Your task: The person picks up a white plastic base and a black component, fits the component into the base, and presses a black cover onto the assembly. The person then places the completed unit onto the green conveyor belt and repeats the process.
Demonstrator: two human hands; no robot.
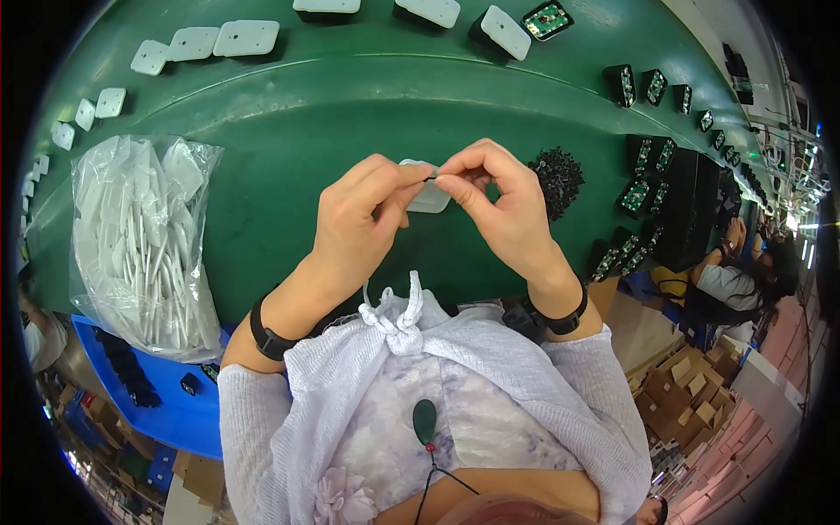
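My left hand (363, 214) holds a small white plastic cover (429, 197) above the green belt, fingers curled around its left side. My right hand (499, 206) pinches a tiny black part (432, 178) between thumb and forefinger, right at the cover's top edge. Both hands meet over the middle of the belt. A pile of small black parts (558, 175) lies just right of my right hand. Most of the cover is hidden behind my fingers.
A clear bag of white plastic covers (140, 245) lies at the left. White covers (245, 37) and black housings with green circuit boards (652, 86) run along the green belt (289, 140). A blue bin (166, 411) sits lower left. Another person (744, 271) sits at the right.
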